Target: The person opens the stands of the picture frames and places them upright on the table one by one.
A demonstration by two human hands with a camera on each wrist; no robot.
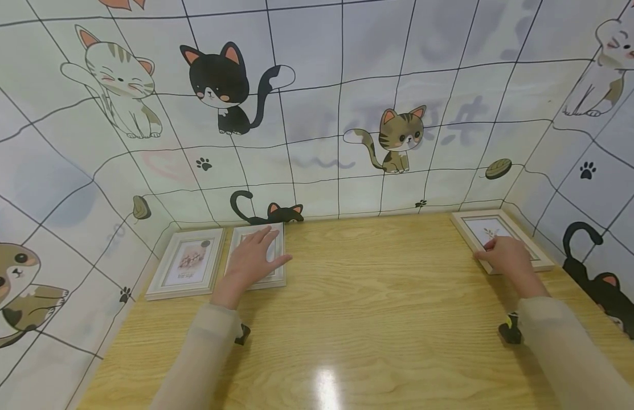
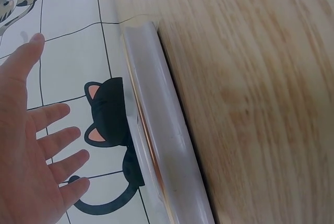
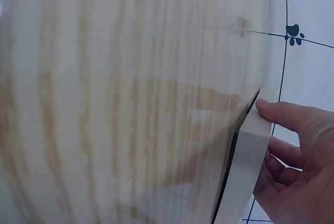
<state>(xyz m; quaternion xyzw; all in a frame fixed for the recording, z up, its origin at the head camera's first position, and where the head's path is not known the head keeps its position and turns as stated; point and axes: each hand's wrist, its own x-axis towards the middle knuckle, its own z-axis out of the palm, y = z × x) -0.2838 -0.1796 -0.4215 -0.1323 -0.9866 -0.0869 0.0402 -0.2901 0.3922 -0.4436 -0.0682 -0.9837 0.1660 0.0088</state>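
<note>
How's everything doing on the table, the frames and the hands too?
Left frame: lying face up, untouched.
Middle frame: lying on the table, partly hidden by a hand.
Right frame: face up, held at its edge; can't tell if it's slightly lifted.
Left hand: open, fingers spread, over the middle frame.
Right hand: fingers bent, gripping the right frame.

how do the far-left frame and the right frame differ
The far-left frame shows a pinkish blossom print; the right frame shows a leafy sprig.
The right frame has the right hand gripping its edge; the far-left frame has no hand on it.
The far-left frame's border looks whiter, the right frame's more cream.
Both are rectangular, pale-bordered and face up on the table.
</note>
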